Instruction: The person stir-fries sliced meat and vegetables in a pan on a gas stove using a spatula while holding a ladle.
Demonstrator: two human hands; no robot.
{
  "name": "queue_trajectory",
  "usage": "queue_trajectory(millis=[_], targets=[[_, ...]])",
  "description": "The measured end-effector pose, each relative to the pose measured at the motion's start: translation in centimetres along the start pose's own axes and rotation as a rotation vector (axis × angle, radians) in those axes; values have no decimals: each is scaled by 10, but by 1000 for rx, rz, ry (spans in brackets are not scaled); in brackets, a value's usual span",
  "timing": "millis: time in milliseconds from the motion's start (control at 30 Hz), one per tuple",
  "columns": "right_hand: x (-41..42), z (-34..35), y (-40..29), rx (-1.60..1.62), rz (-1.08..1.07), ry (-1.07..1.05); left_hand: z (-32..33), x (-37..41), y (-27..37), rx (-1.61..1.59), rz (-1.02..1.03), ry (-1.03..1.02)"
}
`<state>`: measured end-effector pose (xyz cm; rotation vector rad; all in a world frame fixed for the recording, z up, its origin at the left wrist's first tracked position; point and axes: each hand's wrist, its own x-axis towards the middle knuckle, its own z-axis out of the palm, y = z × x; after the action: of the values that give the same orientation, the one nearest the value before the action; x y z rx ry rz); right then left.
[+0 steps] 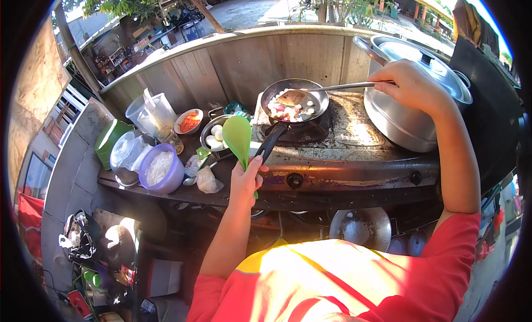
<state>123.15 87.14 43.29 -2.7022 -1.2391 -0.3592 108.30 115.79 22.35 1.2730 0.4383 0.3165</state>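
Observation:
In my left hand [246, 181] is a green rice paddle [237, 135], its broad end up. The same hand is at the end of the black handle [272, 140] of a frying pan [320, 99]; how firmly it grips that handle is hard to tell. My right hand [405, 85] holds the metal shaft of a cooking spatula [347, 86] from the right. Its brownish blade [292, 98] lies in the pan among pale and reddish pieces [286, 111] that look like garlic and shallots. The pan sits on the left burner of a worn gas stove [349, 133].
A large lidded aluminium pot [403, 122] stands at the stove's right. Left of the stove are a bowl of peeled eggs [216, 140], a bowl of red paste [189, 121], a purple tub [178, 176] with white contents, and a glass [170, 139]. A metal wall [266, 58] runs behind.

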Motion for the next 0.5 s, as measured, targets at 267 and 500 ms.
queue_trajectory(millis=[267,500], targets=[[-10,21,-5,23,9,-27,5,-2,-1,1,14,7],[16,36,2,4,216,-9,-3,3,4,14,5,67]])
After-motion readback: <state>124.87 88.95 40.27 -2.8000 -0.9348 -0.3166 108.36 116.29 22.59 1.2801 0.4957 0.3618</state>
